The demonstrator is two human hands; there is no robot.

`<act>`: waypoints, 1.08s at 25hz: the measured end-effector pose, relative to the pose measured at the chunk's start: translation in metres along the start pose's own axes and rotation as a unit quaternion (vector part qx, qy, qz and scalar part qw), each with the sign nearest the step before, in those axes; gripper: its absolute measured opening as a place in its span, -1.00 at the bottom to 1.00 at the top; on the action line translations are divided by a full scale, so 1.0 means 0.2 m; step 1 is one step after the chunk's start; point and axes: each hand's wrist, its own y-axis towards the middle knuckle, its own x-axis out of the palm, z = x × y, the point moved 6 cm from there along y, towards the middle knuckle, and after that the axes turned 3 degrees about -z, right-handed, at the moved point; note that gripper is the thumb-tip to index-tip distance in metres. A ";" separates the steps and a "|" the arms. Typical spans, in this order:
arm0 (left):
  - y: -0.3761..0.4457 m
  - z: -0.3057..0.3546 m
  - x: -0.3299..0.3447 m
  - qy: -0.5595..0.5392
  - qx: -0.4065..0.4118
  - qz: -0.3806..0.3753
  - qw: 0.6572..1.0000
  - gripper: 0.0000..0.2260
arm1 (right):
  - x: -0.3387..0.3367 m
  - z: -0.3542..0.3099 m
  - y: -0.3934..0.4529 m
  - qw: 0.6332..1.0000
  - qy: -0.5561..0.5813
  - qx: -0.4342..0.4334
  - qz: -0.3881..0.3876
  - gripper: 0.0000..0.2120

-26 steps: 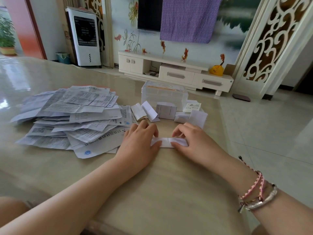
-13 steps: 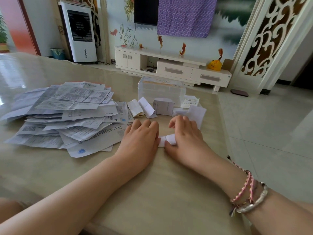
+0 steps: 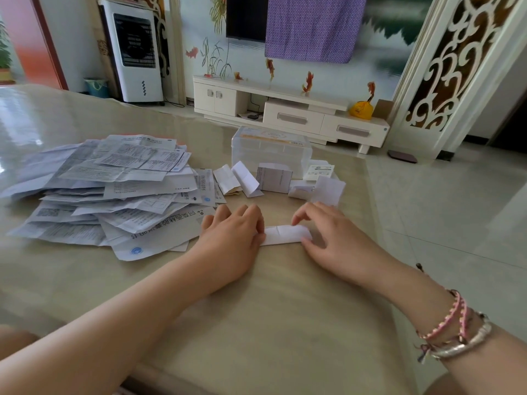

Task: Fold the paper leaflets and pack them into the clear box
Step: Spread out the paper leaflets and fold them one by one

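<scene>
A narrow white strip of folded leaflet lies flat on the table between my hands. My left hand presses its left end down with the fingertips. My right hand rests at its right end, thumb and fingertips touching the paper's edge. A big heap of unfolded printed leaflets spreads to the left. The clear box, lid closed, stands behind the strip. Several folded leaflets lean or lie in front of the box.
The table's right edge runs close beside my right forearm, with tiled floor beyond. A white TV cabinet and a standing air cooler are at the far wall.
My right hand has slid to the right along the strip, after pressing close to the left hand half a second ago. More of the strip shows now. My left hand stayed put.
</scene>
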 end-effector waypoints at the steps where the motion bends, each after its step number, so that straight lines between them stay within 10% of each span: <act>1: -0.01 0.00 0.00 0.005 0.008 0.003 1.000 -0.97 | 0.00 -0.02 -0.01 0.999 0.004 -0.031 -0.021 -0.78; 7: -0.05 -0.02 -0.02 0.017 0.037 -0.011 0.999 -0.69 | -0.02 -0.02 0.00 0.990 -0.090 -0.093 -0.054 -0.72; 13: -0.07 -0.02 -0.06 -0.059 0.000 0.025 0.998 -0.94 | -0.02 -0.07 0.04 0.979 -0.142 -0.139 -0.049 -0.64; 21: -0.06 -0.03 -0.06 -0.074 -0.030 -0.001 0.997 -0.82 | -0.01 -0.15 0.09 0.995 0.079 -0.047 -0.029 -0.94; 27: -0.06 -0.10 -0.07 -0.150 -0.090 -0.017 0.984 -0.81 | 0.11 -0.12 0.11 0.997 -0.045 -0.009 -0.064 -0.77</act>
